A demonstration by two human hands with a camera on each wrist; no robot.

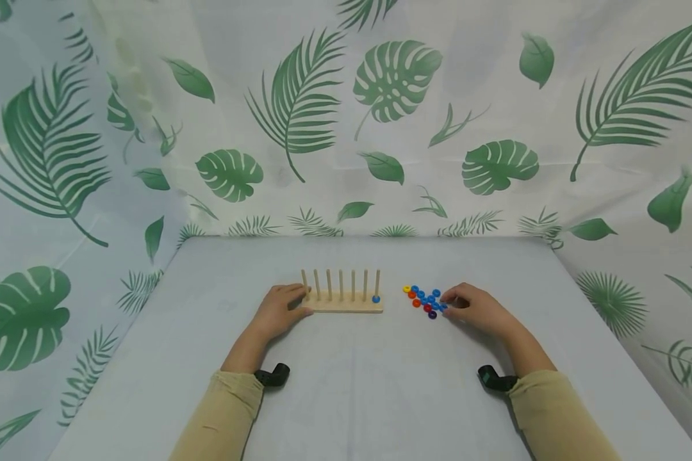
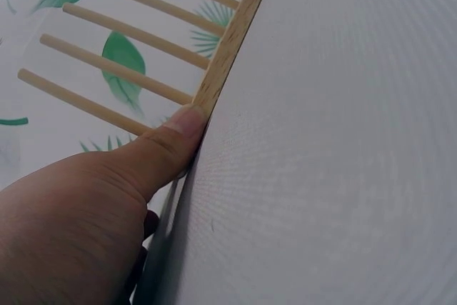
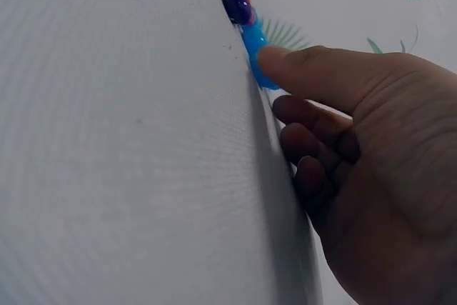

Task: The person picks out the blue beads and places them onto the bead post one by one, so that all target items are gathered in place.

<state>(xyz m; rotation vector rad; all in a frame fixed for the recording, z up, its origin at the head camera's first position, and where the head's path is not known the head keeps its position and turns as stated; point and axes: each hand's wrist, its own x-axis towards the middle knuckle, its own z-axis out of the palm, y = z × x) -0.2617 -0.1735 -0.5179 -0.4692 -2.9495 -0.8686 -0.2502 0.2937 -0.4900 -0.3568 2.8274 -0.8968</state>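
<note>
A wooden peg board point(image 1: 346, 308) with a row of upright pegs stands on the table, and one blue ring point(image 1: 376, 299) sits at the foot of its rightmost peg. My left hand point(image 1: 277, 311) grips the board's left end; in the left wrist view the thumb point(image 2: 187, 121) presses on its front edge, with the other fingers mostly hidden. To the right of the board lies a loose cluster of small rings, blue, red, orange, yellow and dark purple point(image 1: 432, 315). At the cluster's right side my right hand point(image 1: 480, 311) pinches a blue ring point(image 3: 263, 69) between thumb and fingers, close over the table.
The table point(image 1: 352, 384) has a pale cover. Behind it and at both sides hang white sheets point(image 1: 323, 198) printed with green leaves. A black wrist camera point(image 1: 273, 376) is strapped to the left wrist, and another point(image 1: 496, 379) to the right.
</note>
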